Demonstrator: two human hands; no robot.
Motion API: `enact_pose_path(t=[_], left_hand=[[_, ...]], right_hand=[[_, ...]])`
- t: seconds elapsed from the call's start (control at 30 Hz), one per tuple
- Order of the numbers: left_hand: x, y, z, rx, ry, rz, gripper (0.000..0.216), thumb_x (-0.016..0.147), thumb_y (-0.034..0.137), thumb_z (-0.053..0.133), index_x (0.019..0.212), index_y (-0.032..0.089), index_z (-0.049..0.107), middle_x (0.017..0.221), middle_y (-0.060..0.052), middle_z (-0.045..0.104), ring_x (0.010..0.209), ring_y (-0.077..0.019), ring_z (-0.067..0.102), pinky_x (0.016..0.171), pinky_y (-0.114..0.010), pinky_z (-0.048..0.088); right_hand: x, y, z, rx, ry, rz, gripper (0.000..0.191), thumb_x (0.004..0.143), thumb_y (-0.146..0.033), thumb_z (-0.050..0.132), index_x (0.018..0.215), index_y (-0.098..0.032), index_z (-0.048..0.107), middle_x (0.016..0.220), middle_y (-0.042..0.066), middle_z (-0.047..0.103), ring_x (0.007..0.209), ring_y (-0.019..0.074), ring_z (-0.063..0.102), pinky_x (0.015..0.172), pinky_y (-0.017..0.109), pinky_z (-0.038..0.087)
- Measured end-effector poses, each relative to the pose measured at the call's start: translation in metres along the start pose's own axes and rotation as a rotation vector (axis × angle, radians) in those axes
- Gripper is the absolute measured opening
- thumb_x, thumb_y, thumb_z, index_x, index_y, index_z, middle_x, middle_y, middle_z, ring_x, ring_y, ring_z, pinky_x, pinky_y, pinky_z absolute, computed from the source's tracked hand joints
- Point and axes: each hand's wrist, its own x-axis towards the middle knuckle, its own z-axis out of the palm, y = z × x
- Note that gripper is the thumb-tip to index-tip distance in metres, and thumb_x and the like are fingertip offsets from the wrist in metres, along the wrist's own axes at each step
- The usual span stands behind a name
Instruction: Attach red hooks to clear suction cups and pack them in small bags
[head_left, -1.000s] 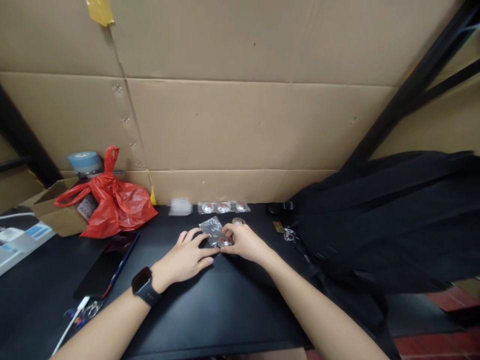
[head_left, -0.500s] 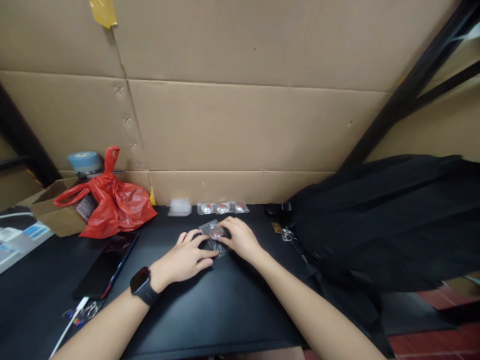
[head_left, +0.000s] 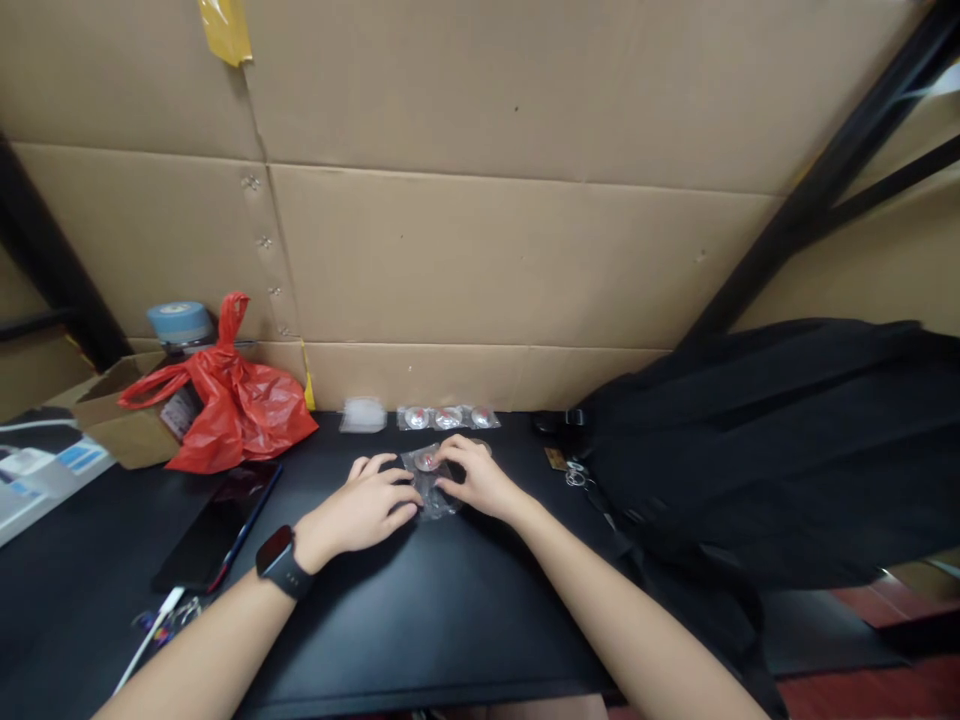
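A small round silvery disc with a red mark in its middle (head_left: 427, 460) lies over the upper part of a clear, crinkled plastic sleeve (head_left: 435, 502) on a black table (head_left: 412, 630); whether it sits inside the sleeve or on top of it cannot be told. The right hand (head_left: 480, 482) bends over the disc from the right, index fingertip at the disc's edge, thumb lower down and apart from the index finger. The left hand (head_left: 369, 508) lies palm down with its fingers spread, the fingertips at the sleeve's left edge; a black smartwatch (head_left: 282, 562) is on that wrist.

Just behind the right hand, a second round disc (head_left: 484, 445) shows only in part. Farther back stand three silvery discs with red marks in clear wrappers (head_left: 448, 418), side by side in a row, with a stack of clear plastic sleeves (head_left: 364, 415) left of them.

On the left lie a dark phone (head_left: 217, 525), a white cable (head_left: 146, 640) and a knotted red plastic bag (head_left: 247, 415), which leans against an open brown cardboard box (head_left: 124, 418). On the right, near some small metal rings (head_left: 576, 475), rests a large black fabric bag (head_left: 780, 450). A brown cardboard wall (head_left: 465, 260) rises behind the table.
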Motion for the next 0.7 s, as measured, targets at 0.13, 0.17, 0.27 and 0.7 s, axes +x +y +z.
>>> enact_pose_path(t=[0.13,0.17,0.27,0.7], left_hand=[[0.002,-0.002,0.002,-0.005,0.033,-0.041,0.027,0.097,0.039,0.047,0.116,0.028,0.061,0.120,-0.006,0.064,0.130,-0.0308,0.040,0.105,-0.050,0.030],[0.002,-0.001,0.004,0.004,0.038,-0.048,0.029,0.097,0.040,0.047,0.120,0.027,0.059,0.121,-0.007,0.063,0.129,-0.0311,0.040,0.104,-0.050,0.031],[0.003,0.001,0.007,0.054,0.037,-0.041,0.037,0.097,0.043,0.046,0.129,0.028,0.055,0.127,-0.009,0.059,0.129,-0.0330,0.039,0.102,-0.052,0.031],[0.005,-0.003,0.006,0.265,0.125,-0.164,0.031,0.087,0.020,0.052,0.114,0.027,0.067,0.127,-0.008,0.059,0.132,-0.0344,0.036,0.099,-0.053,0.032]], right_hand=[[-0.003,-0.002,-0.011,-0.031,-0.113,0.014,0.024,0.083,-0.040,0.072,0.103,-0.027,0.071,0.115,0.007,0.062,0.114,0.0258,0.055,0.100,0.047,0.032],[-0.004,-0.003,-0.013,-0.038,-0.132,0.023,0.025,0.083,-0.044,0.071,0.102,-0.028,0.072,0.116,0.007,0.062,0.114,0.0264,0.054,0.100,0.047,0.031],[-0.005,-0.002,-0.019,-0.064,-0.161,0.042,0.029,0.082,-0.050,0.070,0.099,-0.027,0.074,0.117,0.007,0.063,0.114,0.0273,0.053,0.099,0.047,0.032],[-0.010,0.001,-0.026,-0.181,-0.349,0.010,0.049,0.074,-0.019,0.067,0.123,-0.025,0.063,0.133,0.008,0.055,0.123,0.0310,0.044,0.099,0.049,0.032]])
